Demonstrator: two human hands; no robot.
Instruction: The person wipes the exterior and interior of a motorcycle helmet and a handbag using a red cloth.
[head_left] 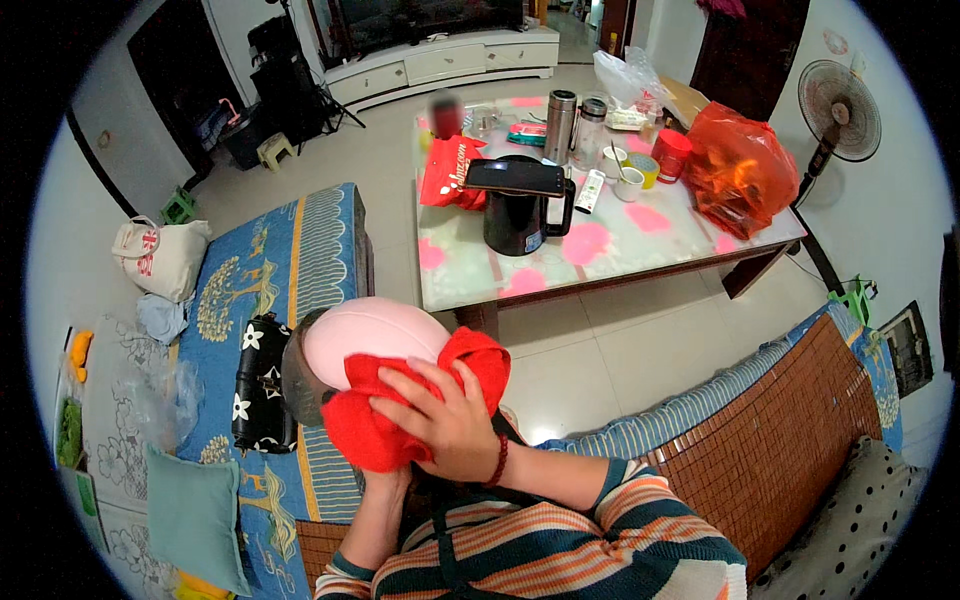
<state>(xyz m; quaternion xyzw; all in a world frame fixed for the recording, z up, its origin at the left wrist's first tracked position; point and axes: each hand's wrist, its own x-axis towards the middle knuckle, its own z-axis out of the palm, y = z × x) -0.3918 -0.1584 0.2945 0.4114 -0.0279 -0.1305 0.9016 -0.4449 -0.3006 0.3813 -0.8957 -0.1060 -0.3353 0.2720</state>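
Observation:
A pink helmet [375,335] with a dark see-through visor [303,370] is in front of me, low in the view, over the edge of the sofa. A red cloth [365,425] is draped over its near side, with one end bunched up at the right. My right hand [445,415] lies on top of the cloth with bent, spread fingers and holds it against the helmet. My left hand [392,480] comes up from below, under the cloth; its fingers are hidden behind the cloth and helmet.
A black patterned handbag [264,385] lies on the blue-covered sofa [225,330], left of the helmet. Ahead, a table [465,275] carries a black kettle [513,220] with a phone [515,177] on top, cups, flasks and a red plastic bag [745,170]. A fan [838,110] stands at right.

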